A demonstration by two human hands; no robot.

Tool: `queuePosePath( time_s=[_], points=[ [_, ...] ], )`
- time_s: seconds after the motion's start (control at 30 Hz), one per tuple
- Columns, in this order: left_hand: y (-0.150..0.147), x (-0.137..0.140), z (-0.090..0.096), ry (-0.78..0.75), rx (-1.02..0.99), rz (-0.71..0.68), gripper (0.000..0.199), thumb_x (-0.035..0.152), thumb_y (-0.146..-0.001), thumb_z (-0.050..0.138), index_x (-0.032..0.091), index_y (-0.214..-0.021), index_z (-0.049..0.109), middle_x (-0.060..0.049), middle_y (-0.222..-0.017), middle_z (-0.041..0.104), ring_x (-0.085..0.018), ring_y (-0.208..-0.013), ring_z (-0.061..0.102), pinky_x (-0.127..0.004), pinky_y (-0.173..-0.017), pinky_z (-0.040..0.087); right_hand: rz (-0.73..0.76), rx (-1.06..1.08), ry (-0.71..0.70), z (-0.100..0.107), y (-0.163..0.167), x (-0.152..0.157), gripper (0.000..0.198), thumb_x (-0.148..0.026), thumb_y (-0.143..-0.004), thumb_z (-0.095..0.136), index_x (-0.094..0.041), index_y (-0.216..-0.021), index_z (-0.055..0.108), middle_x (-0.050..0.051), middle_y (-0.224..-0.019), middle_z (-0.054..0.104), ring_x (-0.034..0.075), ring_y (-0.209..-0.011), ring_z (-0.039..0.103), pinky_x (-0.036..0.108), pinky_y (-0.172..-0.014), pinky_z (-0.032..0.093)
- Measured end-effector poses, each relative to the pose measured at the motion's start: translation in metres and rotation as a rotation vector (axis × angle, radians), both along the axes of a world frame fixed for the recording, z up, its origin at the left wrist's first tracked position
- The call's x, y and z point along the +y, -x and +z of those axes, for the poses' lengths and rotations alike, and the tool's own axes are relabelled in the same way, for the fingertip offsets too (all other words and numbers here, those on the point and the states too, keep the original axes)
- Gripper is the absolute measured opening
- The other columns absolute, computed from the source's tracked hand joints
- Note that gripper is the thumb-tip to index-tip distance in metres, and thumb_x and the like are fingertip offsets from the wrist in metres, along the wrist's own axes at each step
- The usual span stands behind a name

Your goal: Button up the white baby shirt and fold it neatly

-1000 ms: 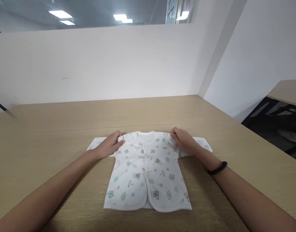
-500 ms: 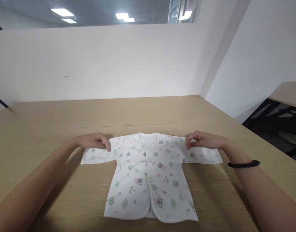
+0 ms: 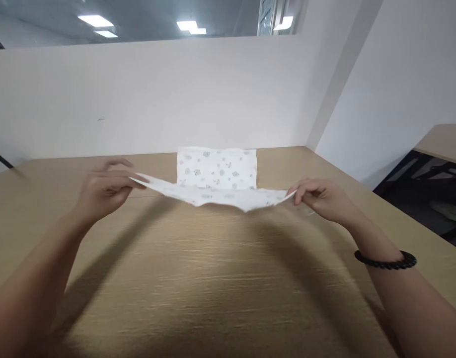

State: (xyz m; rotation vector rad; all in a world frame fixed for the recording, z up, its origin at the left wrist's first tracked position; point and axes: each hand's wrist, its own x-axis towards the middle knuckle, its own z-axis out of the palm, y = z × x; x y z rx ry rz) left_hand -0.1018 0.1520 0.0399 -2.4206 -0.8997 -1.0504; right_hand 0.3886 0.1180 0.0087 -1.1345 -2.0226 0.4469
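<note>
A white baby shirt (image 3: 217, 168) printed with small bears and green shapes is stretched between my two hands, raised off the table on the near side. Its body hangs or lies away from me, toward the back wall. My left hand (image 3: 108, 186) pinches the fabric at the left end, thumb against fingers. At the opposite end my right hand (image 3: 319, 198) grips the cloth between thumb and fingertips. The shirt's front opening and collar are hard to make out from this angle.
The wooden table (image 3: 198, 278) reaches back to a white wall (image 3: 157, 99). A black cable or stick (image 3: 1, 159) shows at the far left. Another table (image 3: 446, 141) with a dark frame stands to the right.
The shirt, flat and front-up before, has been lifted and swung away from me. Both hands have risen; the left has also moved outward. Each hand still holds its side.
</note>
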Motion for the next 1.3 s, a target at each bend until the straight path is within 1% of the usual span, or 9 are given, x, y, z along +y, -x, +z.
queuePosePath(
  time_s=[0.13,0.23,0.33,0.43,0.53,0.7,0.97,1.13,1.3],
  points=[
    [0.005,-0.005,-0.003,1.05,0.441,-0.029,0.026,0.021,-0.083,0.051,0.025,-0.074,0.076,-0.003,-0.098,0.073,-0.022,-0.099,0.064,-0.029,-0.084,0.051,0.489,-0.379,0.748,-0.007,-0.011,0.004,0.023,-0.029,-0.08,0.061,-0.019,-0.094,0.076,0.005,-0.092,0.072,0.021,-0.082,0.064,0.031,-0.073,0.048],
    [0.001,-0.012,-0.001,1.478,0.608,-0.018,0.016,0.022,-0.077,0.061,0.026,-0.08,0.076,0.0,-0.11,0.07,-0.024,-0.102,0.064,-0.029,-0.09,0.049,0.596,-0.466,0.904,-0.004,-0.009,0.003,0.03,-0.032,-0.078,0.065,-0.019,-0.104,0.074,0.005,-0.099,0.072,0.021,-0.085,0.064,0.03,-0.074,0.047],
    [-0.016,-0.018,0.0,1.402,0.535,-0.082,0.02,0.036,-0.088,0.059,0.03,-0.102,0.071,0.001,-0.122,0.065,-0.023,-0.111,0.059,-0.03,-0.098,0.046,0.52,-0.362,0.774,-0.005,0.009,0.002,0.032,-0.044,-0.086,0.059,-0.019,-0.102,0.071,0.007,-0.1,0.071,0.022,-0.089,0.064,0.032,-0.078,0.048],
    [-0.048,-0.02,-0.016,1.071,0.336,-0.033,0.042,0.054,-0.095,0.046,0.034,-0.132,0.052,0.0,-0.143,0.048,-0.025,-0.128,0.046,-0.037,-0.107,0.04,0.204,-0.165,0.405,-0.029,0.043,0.001,0.041,-0.054,-0.092,0.048,-0.022,-0.113,0.065,0.01,-0.117,0.065,0.026,-0.105,0.06,0.039,-0.088,0.049],
    [-0.083,-0.021,-0.053,0.798,0.24,0.041,0.064,0.061,-0.096,0.038,0.032,-0.151,0.023,-0.004,-0.16,0.016,-0.032,-0.144,0.018,-0.049,-0.117,0.022,0.054,-0.246,0.111,-0.065,0.077,-0.003,0.056,-0.058,-0.095,0.04,-0.024,-0.139,0.047,0.013,-0.151,0.037,0.032,-0.14,0.03,0.051,-0.111,0.028],
    [-0.101,-0.026,-0.096,0.867,0.506,-0.049,0.064,0.063,-0.097,0.03,0.037,-0.153,0.011,0.0,-0.161,0.007,-0.033,-0.147,0.008,-0.051,-0.119,0.008,0.201,-0.57,0.2,-0.087,0.087,-0.009,0.073,-0.068,-0.095,0.029,-0.025,-0.153,0.024,0.012,-0.16,0.015,0.033,-0.146,0.009,0.056,-0.116,0.008],
    [-0.103,-0.032,-0.082,0.884,0.462,0.012,0.066,0.064,-0.097,0.032,0.036,-0.153,0.011,-0.007,-0.153,0.032,-0.035,-0.136,0.031,-0.047,-0.108,0.031,0.293,-0.534,0.25,-0.071,0.068,-0.002,0.077,-0.071,-0.088,0.044,-0.027,-0.151,0.031,0.009,-0.157,0.025,0.034,-0.144,0.018,0.052,-0.117,0.012],
    [-0.087,-0.014,-0.098,0.963,0.419,0.134,0.069,0.066,-0.096,0.028,0.033,-0.154,0.009,-0.004,-0.161,-0.002,-0.034,-0.147,-0.004,-0.054,-0.117,0.004,0.318,-0.533,0.263,-0.078,0.06,0.003,0.079,-0.069,-0.089,0.044,-0.026,-0.153,0.026,0.009,-0.16,0.014,0.032,-0.147,0.008,0.053,-0.118,0.008],
    [-0.061,0.001,-0.09,1.122,0.439,0.18,0.073,0.069,-0.094,0.026,0.033,-0.154,0.006,-0.003,-0.16,-0.007,-0.035,-0.146,-0.007,-0.057,-0.116,0.004,0.308,-0.467,0.381,-0.068,0.037,0.01,0.072,-0.06,-0.092,0.045,-0.024,-0.152,0.028,0.008,-0.158,0.022,0.03,-0.145,0.017,0.048,-0.118,0.018]
  ],
)
